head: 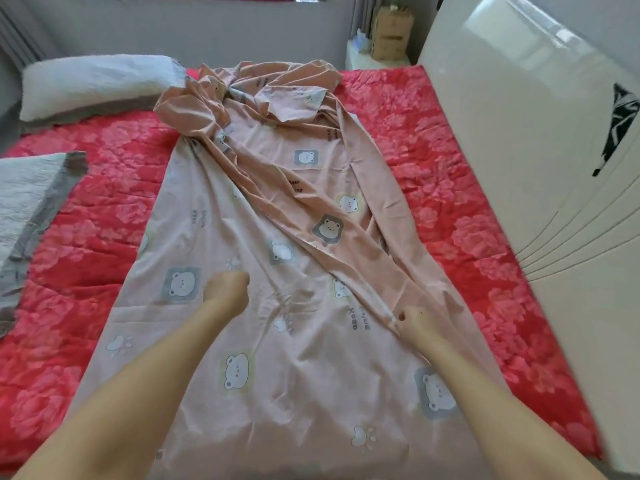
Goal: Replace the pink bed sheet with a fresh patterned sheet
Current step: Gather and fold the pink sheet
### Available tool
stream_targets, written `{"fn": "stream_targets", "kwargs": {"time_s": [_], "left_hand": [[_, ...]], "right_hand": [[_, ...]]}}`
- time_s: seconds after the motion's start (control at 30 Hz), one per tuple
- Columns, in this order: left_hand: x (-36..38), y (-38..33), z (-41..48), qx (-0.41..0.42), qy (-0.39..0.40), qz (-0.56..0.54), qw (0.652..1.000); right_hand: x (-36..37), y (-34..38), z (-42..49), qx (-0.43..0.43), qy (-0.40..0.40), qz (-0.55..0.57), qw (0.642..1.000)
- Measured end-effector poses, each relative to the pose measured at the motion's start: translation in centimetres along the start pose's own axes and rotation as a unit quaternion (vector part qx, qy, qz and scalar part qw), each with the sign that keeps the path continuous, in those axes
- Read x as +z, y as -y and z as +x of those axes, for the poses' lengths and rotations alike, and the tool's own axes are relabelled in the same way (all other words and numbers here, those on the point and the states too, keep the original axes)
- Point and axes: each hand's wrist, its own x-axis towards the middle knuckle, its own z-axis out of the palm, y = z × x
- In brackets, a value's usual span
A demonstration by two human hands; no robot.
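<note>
Grey walls close in a small bedroom, where a bed (450,209) with a red quilted top printed in pink flowers fills the head view. Down the bed's middle, from the near edge to the far edge, lies the patterned sheet (277,209), peach cloth with bears, paw prints and small words. It is spread flat at the near edge, folded over itself along its right side, and bunched in a heap at the far edge.

The left hand (228,289) sits on the flat near part, fingers curled tight into the cloth, with creases fanning out from it. The right hand (414,322) grips the long fold, its fingers clamped and partly hidden under the fabric.

Two grey-white pillows lie along the bed's left edge, one (93,83) at the far left corner and another (27,202) nearer. A glossy white wardrobe (540,140) stands against the right edge, and a cardboard box (391,34) sits beyond the far right corner.
</note>
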Motion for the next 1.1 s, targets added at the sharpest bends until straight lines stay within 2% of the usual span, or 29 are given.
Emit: {"fn": "stream_targets", "kwargs": {"time_s": [0.23, 0.4, 0.47, 0.57, 0.67, 0.77, 0.83, 0.87, 0.9, 0.97, 1.0, 1.1], "left_hand": [[-0.8, -4.8, 8.7, -0.053, -0.046, -0.183, 0.981], [1.3, -8.9, 14.9, -0.111, -0.04, -0.29, 0.95], [2.4, -10.8, 18.3, -0.153, -0.019, -0.363, 0.919], [3.9, -13.6, 23.7, -0.23, 0.027, -0.484, 0.844], [5.3, -16.1, 28.7, -0.279, 0.057, -0.543, 0.79], [8.2, -17.8, 33.4, -0.299, 0.118, -0.525, 0.788], [10.4, -17.9, 35.6, -0.347, 0.15, -0.55, 0.745], [11.7, -17.7, 36.8, -0.367, 0.166, -0.544, 0.736], [12.5, -17.5, 37.5, -0.378, 0.176, -0.534, 0.736], [13.8, -17.0, 38.6, -0.381, 0.171, -0.502, 0.758], [14.5, -16.9, 39.3, -0.381, 0.152, -0.477, 0.777], [14.0, -16.9, 40.0, -0.374, 0.094, -0.451, 0.805]], "right_hand": [[-1.9, 1.3, 7.4, -0.006, 0.037, 0.059, 0.998], [-1.9, 0.0, 11.9, 0.019, 0.018, 0.107, 0.994], [-2.3, -1.1, 14.3, 0.037, 0.006, 0.126, 0.991], [-3.2, -2.6, 18.0, 0.069, 0.001, 0.142, 0.987], [-3.9, -4.1, 22.3, 0.107, -0.006, 0.131, 0.986], [-3.4, -5.3, 27.6, 0.138, -0.019, 0.122, 0.983], [-3.0, -5.5, 30.5, 0.16, -0.023, 0.124, 0.979], [-2.7, -5.7, 32.1, 0.177, -0.025, 0.131, 0.975], [-2.6, -5.8, 33.0, 0.195, -0.03, 0.137, 0.971], [-2.3, -6.4, 34.4, 0.22, -0.032, 0.142, 0.965], [-2.1, -7.1, 35.5, 0.229, -0.026, 0.143, 0.963], [-1.8, -8.6, 37.6, 0.244, -0.007, 0.142, 0.959]]}}
